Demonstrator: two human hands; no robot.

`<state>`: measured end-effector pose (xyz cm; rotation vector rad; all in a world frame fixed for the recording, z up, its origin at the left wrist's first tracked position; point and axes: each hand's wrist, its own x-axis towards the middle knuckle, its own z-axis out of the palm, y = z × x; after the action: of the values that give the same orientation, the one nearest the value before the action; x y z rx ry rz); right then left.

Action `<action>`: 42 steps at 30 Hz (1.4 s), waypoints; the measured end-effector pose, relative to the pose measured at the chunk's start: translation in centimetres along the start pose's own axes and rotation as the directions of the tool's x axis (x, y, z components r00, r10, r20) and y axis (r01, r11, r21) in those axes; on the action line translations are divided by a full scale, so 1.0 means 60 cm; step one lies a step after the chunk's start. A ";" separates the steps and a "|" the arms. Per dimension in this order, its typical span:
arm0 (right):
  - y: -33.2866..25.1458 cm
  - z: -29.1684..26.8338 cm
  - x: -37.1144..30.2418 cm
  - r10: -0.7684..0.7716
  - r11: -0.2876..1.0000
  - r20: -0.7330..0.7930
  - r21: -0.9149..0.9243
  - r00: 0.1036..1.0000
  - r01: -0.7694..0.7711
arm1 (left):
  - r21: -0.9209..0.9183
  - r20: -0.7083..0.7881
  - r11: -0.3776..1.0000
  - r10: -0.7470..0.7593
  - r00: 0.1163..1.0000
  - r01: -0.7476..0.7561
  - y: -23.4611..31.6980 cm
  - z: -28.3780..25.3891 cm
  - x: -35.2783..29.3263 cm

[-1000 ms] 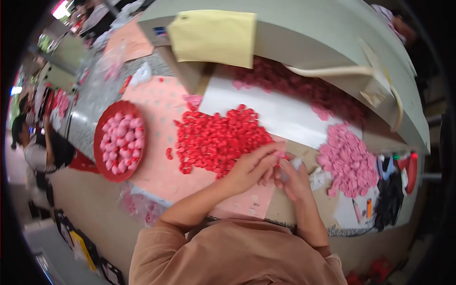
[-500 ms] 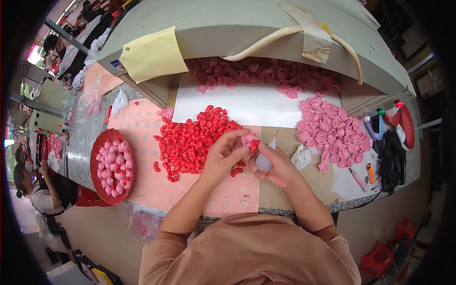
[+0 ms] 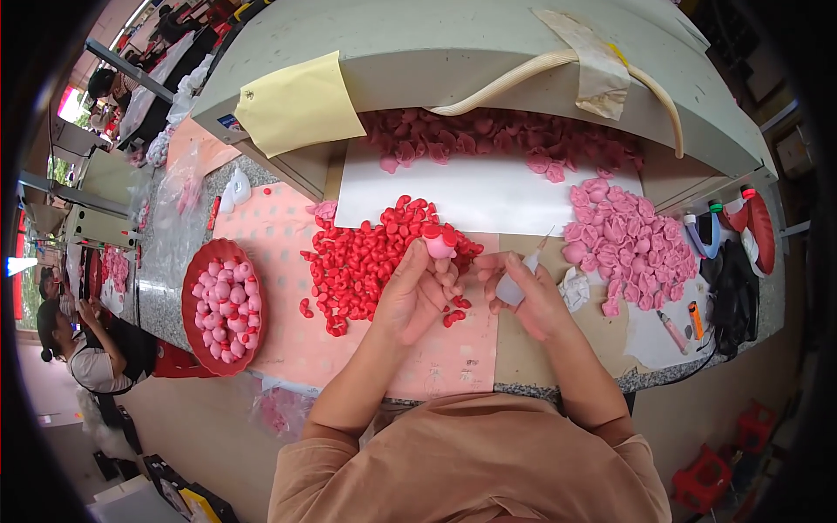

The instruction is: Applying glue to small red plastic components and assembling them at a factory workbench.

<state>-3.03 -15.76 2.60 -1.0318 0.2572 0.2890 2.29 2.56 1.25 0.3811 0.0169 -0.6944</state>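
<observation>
My left hand [image 3: 413, 296] is closed at the fingertips on a small rounded pink piece with a red part on top [image 3: 439, 247], held up above the table. My right hand [image 3: 539, 307] grips a small translucent squeeze bottle [image 3: 514, 285] whose thin needle tip points up and away, apart from the pink piece. Beyond my left hand spreads a heap of small glossy red pieces [image 3: 353, 261]. A pile of pink hollow, petal-edged pieces [image 3: 635, 242] lies to the right of the bottle.
A red scalloped bowl [image 3: 193, 329] of pink pieces with red parts stands left. A grey metal housing [image 3: 436, 65] arches over the back, more pink pieces under it. Crumpled tissue [image 3: 574, 288], an orange lighter [image 3: 695, 319] and a black bundle [image 3: 732, 292] lie right.
My hands have moved apart. The left has lifted and turned the pink piece so its red part faces up, while the right has drawn away with the bottle. The whole view has shifted slightly.
</observation>
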 end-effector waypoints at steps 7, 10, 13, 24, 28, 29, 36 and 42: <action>0.000 -0.002 0.000 -0.001 1.000 -0.011 0.004 1.000 0.001 | 0.166 -0.107 0.984 0.085 0.991 -0.067 -0.006 0.016 -0.002; -0.002 0.003 -0.002 -0.025 1.000 -0.023 0.004 0.999 0.025 | 0.206 -0.130 0.976 0.104 0.986 -0.076 -0.014 0.017 -0.002; 0.001 0.004 -0.001 -0.042 0.999 -0.034 0.016 0.999 0.042 | 0.304 -0.150 0.951 0.103 0.983 -0.053 -0.021 0.018 -0.003; -0.003 0.006 -0.003 -0.244 0.954 0.019 -0.176 0.970 0.244 | 0.526 -0.162 0.850 0.111 0.980 -0.009 -0.044 0.013 0.012; 0.002 0.000 0.007 -0.384 0.870 0.034 -0.321 0.923 0.374 | 0.579 -0.149 0.815 0.103 0.983 0.003 -0.041 0.004 0.014; 0.003 0.005 0.008 -0.413 0.834 0.051 -0.381 0.909 0.400 | 0.585 -0.161 0.811 0.106 0.981 0.009 -0.035 0.007 0.008; 0.032 0.012 0.008 -0.650 0.509 0.053 -0.710 0.758 0.486 | 0.644 -0.160 0.764 0.078 0.984 0.044 -0.043 -0.006 0.000; 0.036 0.027 -0.018 -0.725 0.310 0.141 -0.807 0.674 0.502 | 0.530 -0.034 0.847 -0.031 0.999 0.044 -0.053 0.006 -0.009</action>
<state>-4.67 -13.47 2.03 -2.0191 -0.1085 -0.5422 -0.19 0.52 0.59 0.9269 -0.1499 -0.7281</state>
